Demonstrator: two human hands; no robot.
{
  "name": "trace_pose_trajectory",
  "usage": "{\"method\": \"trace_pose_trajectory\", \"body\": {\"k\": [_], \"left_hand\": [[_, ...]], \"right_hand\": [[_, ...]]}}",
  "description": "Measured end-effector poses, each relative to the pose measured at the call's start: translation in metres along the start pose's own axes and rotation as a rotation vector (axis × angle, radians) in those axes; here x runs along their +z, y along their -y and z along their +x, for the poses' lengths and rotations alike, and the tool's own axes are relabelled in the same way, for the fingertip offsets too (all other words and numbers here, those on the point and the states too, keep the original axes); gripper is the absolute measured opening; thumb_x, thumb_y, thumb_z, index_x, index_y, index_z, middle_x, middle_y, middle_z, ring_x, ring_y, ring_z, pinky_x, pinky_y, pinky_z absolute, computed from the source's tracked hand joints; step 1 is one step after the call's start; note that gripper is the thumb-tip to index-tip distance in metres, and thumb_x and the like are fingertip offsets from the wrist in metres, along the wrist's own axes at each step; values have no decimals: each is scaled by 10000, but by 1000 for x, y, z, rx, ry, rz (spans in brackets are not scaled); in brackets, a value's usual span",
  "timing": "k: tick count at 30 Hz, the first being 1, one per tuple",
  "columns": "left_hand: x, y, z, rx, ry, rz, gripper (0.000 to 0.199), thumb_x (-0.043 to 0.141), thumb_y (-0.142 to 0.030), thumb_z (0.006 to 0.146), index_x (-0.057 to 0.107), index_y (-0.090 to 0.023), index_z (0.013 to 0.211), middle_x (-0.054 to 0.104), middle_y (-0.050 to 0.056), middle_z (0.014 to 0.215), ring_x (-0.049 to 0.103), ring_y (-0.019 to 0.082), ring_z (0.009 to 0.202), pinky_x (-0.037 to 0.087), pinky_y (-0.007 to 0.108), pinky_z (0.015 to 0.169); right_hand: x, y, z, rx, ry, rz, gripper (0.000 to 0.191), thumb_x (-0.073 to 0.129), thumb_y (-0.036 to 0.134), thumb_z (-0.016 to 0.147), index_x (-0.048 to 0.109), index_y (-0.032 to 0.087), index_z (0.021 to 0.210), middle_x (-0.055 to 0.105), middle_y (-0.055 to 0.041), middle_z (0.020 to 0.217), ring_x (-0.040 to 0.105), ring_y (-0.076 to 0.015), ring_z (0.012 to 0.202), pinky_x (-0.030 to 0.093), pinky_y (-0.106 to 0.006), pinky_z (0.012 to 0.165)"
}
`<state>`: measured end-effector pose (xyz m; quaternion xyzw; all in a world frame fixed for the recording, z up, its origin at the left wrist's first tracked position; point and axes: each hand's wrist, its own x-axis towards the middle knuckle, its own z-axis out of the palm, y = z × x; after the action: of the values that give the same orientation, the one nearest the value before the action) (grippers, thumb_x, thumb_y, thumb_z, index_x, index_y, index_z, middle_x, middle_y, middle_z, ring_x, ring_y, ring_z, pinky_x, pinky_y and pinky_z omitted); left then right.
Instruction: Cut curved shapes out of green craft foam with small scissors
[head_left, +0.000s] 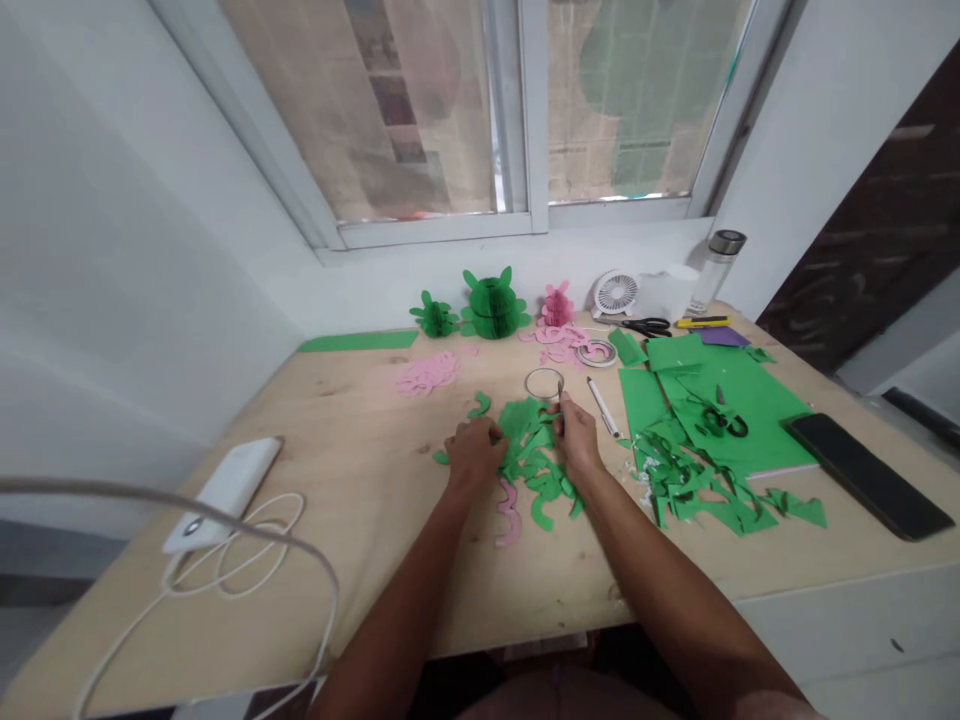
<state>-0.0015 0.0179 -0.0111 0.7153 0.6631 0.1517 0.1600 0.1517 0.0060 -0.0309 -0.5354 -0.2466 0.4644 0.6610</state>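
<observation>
My left hand [475, 450] is closed, with thumb and fingertips at the edge of a green paper piece [517, 420] in a loose pile of green paper cut-outs [546, 483]. To the right of that pile, my right hand [576, 430] pinches something small and dark that I cannot make out. Its fingertips are beside a thin ring [535, 373], which looks like a nearly used-up tape roll. A wavy pink paper strip [510, 525] lies just below the left fingers. Small curved green pieces [478, 404] are scattered around that hand.
Green and pink honeycomb paper figures [493, 308] stand along the wall. Rightward lie a white pen [603, 407], green sheets [757, 405] with scraps and small scissors [724, 421], and a phone [868, 475]. A power bank [223, 495] with a looped cable is at left.
</observation>
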Motion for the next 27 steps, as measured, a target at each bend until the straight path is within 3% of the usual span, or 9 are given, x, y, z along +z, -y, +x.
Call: {"method": "trace_pose_trajectory", "body": {"k": [6,10,14,18,22,27], "left_hand": [[-6,24,-17,-58,-171,-519,100,601,-255,662,562,-189,599,574,-17,589,549,153,625,390,251,593],[-10,36,-37,-132,-132,-944,181,660,-306,621,532,-179,619,498,-62,477,451,94,451,349,212,469],[-9,29,-50,-165,-50,-1152,237,711,-311,596,533,-173,670,492,-75,448,430,73,412,331,189,431],[-3,10,-54,-147,39,-1211,244,717,-295,597,517,-174,666,489,-78,447,438,67,401,344,184,426],[0,1,-56,-100,66,-1174,223,662,-332,662,494,-185,668,491,-73,457,454,86,394,367,208,429],[3,18,-75,123,-78,-631,134,568,-299,765,615,-182,811,654,15,703,601,163,647,470,297,631]], "right_hand": [[0,1,0,6,13,-6,427,606,594,704,598,172,632,376,88,375,281,-61,303,165,-210,307],[2,6,-6,1,58,5,447,605,613,698,601,168,659,389,84,405,277,-55,319,162,-202,314],[6,12,-19,9,297,33,403,662,567,675,595,172,711,361,102,415,248,-47,320,149,-193,320],[13,12,-33,71,499,10,336,746,458,626,547,188,652,317,119,392,230,-43,316,141,-193,322],[17,13,-35,69,470,-15,369,788,365,587,461,198,552,316,117,380,226,-34,315,122,-191,320],[10,28,-21,55,357,42,390,784,350,590,419,213,567,294,130,381,215,-31,296,119,-188,300]]}}
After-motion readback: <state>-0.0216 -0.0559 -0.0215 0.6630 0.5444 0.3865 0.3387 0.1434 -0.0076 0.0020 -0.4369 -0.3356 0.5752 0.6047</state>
